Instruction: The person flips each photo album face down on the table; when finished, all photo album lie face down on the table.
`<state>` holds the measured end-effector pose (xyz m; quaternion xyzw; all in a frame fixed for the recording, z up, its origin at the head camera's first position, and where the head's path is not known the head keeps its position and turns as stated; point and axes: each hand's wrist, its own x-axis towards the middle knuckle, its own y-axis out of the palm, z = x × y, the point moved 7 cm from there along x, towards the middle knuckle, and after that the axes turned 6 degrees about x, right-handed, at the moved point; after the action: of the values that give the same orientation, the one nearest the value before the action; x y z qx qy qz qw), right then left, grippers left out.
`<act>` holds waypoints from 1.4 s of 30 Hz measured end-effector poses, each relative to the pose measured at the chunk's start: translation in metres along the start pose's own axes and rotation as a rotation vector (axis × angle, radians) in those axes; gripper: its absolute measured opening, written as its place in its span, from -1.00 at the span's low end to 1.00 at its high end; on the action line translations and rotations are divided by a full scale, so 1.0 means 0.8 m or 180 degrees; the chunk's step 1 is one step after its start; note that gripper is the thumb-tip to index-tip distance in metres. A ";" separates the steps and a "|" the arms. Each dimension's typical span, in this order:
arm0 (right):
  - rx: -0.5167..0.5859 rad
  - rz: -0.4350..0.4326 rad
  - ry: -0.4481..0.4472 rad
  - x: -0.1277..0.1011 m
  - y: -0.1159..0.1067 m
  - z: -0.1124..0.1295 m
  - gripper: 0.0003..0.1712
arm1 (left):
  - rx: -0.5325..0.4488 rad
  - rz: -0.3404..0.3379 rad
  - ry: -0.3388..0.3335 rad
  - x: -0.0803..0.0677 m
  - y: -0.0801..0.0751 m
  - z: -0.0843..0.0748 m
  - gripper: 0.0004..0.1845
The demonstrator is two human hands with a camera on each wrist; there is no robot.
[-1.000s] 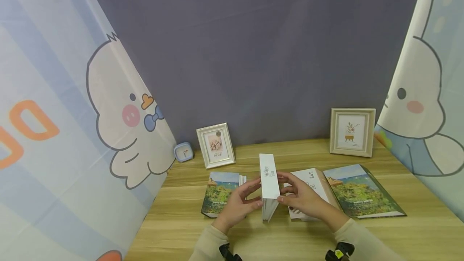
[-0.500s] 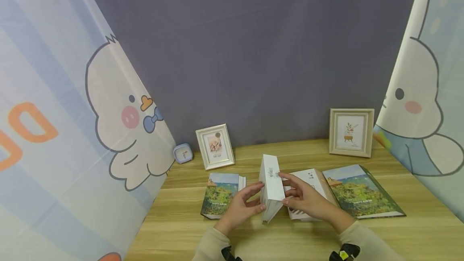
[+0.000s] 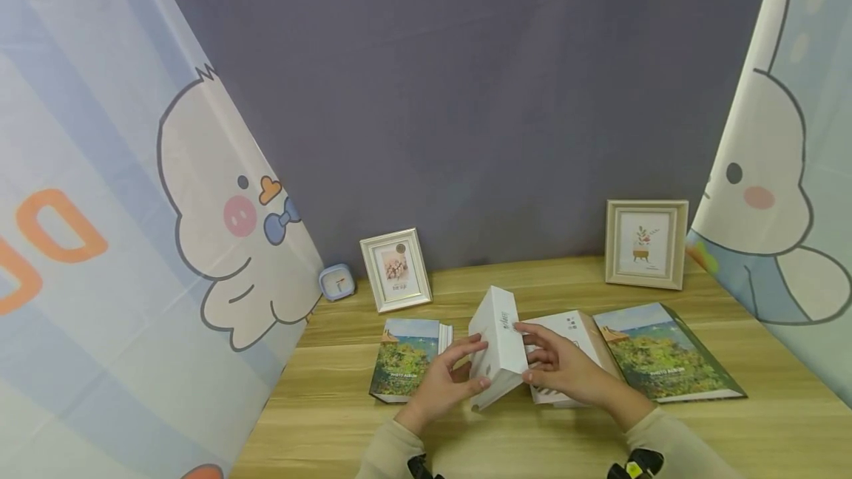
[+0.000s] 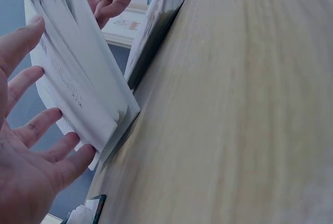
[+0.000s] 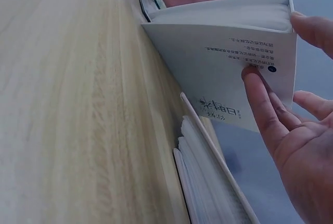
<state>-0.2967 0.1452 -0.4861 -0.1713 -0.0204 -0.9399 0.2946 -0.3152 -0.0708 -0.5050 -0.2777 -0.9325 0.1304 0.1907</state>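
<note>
A thick white photo album [image 3: 495, 346] stands tilted between my hands, its spine with dark lettering turned up and its cover leaning left. My left hand [image 3: 444, 384] supports the left cover; in the left wrist view its fingers [image 4: 70, 166] are spread and fairly straight against it. My right hand [image 3: 566, 361] holds the spine side, with the thumb [image 5: 312, 28] at the spine edge and a fingertip on the printed cover. White page edges show at the album's near end. Its lower edge is close to the wooden table [image 3: 479, 442]; contact is unclear.
A landscape-covered photo album [image 3: 402, 357] lies left of my hands. On the right, another white album [image 3: 575, 327] lies partly behind my right hand, beside a second landscape album [image 3: 665, 353]. Two picture frames, one left [image 3: 396, 270], one right [image 3: 646, 245], and a small blue clock [image 3: 336, 282] stand behind.
The white album has tipped from nearly upright toward the left, showing more of its left cover. Both hands have stayed on it, shifting slightly right.
</note>
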 end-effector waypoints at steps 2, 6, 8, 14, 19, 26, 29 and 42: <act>-0.0030 -0.0051 0.0010 0.000 -0.001 0.000 -0.13 | 0.0038 0.0016 -0.0014 0.000 0.001 0.001 -0.42; -0.0052 -0.0120 0.0040 -0.001 -0.002 0.000 -0.14 | 0.0110 0.0042 -0.0019 -0.001 0.001 0.004 -0.44; -0.0071 -0.0149 0.0046 -0.001 -0.003 0.000 -0.15 | 0.0134 0.0047 -0.0021 -0.001 0.000 0.006 -0.44; -0.0248 -0.0300 0.0071 0.001 -0.007 -0.002 -0.19 | 0.0203 0.0036 -0.0027 -0.001 -0.001 0.009 -0.43; -0.0332 -0.0444 0.0196 0.000 -0.010 -0.003 -0.20 | 0.0306 0.0028 -0.0037 -0.002 -0.001 0.010 -0.43; -0.0505 -0.0489 0.0310 -0.003 -0.014 -0.005 -0.21 | 0.0456 0.0033 -0.0022 -0.003 -0.001 0.012 -0.46; -0.0514 -0.0487 0.0311 -0.004 -0.015 -0.006 -0.22 | 0.0483 0.0023 -0.0023 -0.003 -0.002 0.013 -0.47; -0.0681 -0.0504 0.0131 -0.002 -0.015 -0.006 -0.26 | 0.0549 0.0037 0.0013 -0.004 -0.003 0.009 -0.48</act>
<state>-0.3038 0.1551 -0.4902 -0.1803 0.0725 -0.9604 0.1999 -0.3169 -0.0753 -0.5117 -0.2658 -0.9158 0.2108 0.2152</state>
